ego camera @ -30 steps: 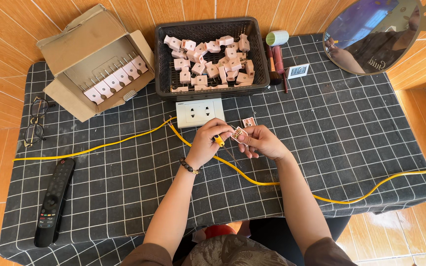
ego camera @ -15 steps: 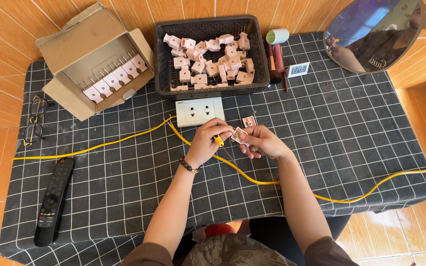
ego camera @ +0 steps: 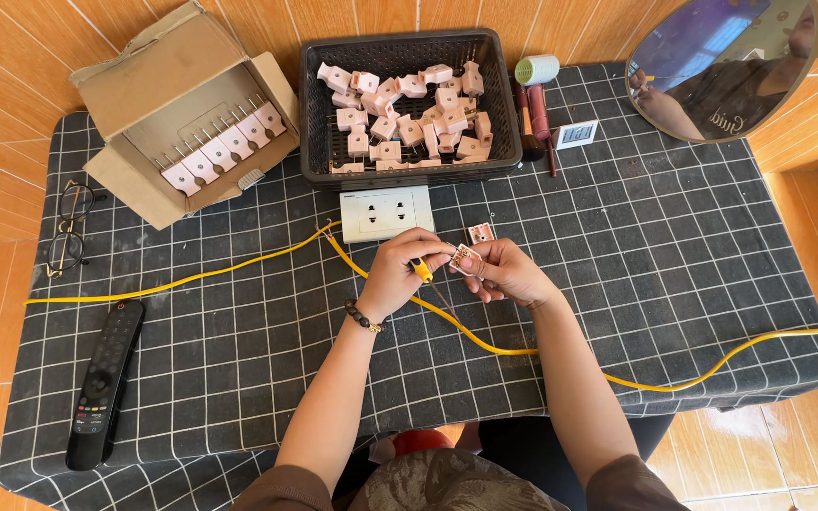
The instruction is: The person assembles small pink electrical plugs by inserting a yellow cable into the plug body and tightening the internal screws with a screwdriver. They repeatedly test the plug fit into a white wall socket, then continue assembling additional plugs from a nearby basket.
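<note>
My left hand (ego camera: 407, 268) grips a small yellow-handled tool (ego camera: 423, 272), its tip at a pink plug half (ego camera: 467, 258) pinched in my right hand (ego camera: 504, 272). Both hands hover over the middle of the table, just in front of a white double socket plate (ego camera: 386, 213). The other pink plug half (ego camera: 481, 232) lies on the cloth right behind my right hand. A yellow cable (ego camera: 485, 341) runs across the table under my hands.
A black basket (ego camera: 400, 166) of pink plug parts stands behind the socket. An open cardboard box (ego camera: 177, 95) with rows of plugs is at the back left. Glasses (ego camera: 68, 237) and a black remote (ego camera: 104, 378) lie at the left. A round mirror (ego camera: 721, 66) leans at the back right.
My hands stay in the same spot; the fingers shift slightly around the plug half and the tool.
</note>
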